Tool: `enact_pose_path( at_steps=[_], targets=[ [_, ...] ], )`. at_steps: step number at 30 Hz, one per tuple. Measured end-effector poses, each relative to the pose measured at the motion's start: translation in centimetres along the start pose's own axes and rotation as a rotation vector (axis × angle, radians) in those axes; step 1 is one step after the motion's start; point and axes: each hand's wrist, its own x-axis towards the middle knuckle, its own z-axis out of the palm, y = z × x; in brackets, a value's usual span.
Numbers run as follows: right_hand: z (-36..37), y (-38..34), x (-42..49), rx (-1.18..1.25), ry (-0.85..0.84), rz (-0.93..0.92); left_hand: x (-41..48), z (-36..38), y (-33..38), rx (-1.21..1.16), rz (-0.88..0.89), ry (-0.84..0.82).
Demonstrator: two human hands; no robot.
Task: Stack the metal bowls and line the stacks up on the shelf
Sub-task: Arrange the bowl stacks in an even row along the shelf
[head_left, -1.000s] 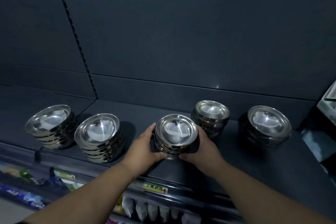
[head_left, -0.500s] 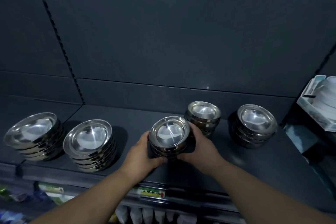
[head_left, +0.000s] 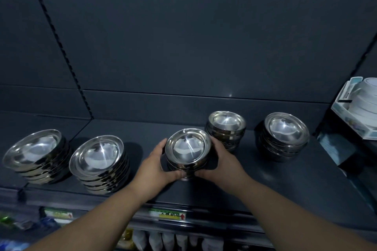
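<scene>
**Both hands clamp the middle bowl stack, lining-up pending**

The middle stack [head_left: 187, 149] of metal bowls sits on the dark shelf [head_left: 275, 185], upright and open side up. The left hand [head_left: 155, 166] wraps its left side and the right hand [head_left: 222, 162] its right, fingers curled round the lower bowls, thumbs toward the front. Both are grasping it. I can't tell whether the base is on the shelf or just lifted.

Key relation: the stack is dead centre between the two hands, neither nearer, so either can steer it. The back-right stack [head_left: 226, 126] stands just behind and to the right, very close to the right hand's fingers. The far-right stack [head_left: 285, 134] stands apart, at about that same depth. The two left stacks [head_left: 100, 161] [head_left: 34, 155] sit nearer the front edge and lean a bit.

My read: the held stack lies between those two depths, so the next move probably slides it forward or back to match one line. The risk is knocking the back-right stack.

White dishes [head_left: 365, 104] sit off to the right.
</scene>
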Motion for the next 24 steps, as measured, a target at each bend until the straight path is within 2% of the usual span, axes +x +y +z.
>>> enact_pose_path(
  at_steps=[17,24],
  targets=[
    [-0.33,0.03,-0.38,0.032,0.038,-0.02,-0.07,0.12,0.22,0.001,-0.013,-0.028],
    [-0.33,0.02,-0.17,0.097,0.065,-0.028,-0.17,-0.03,0.48,-0.097,-0.032,-0.021]
  ],
)
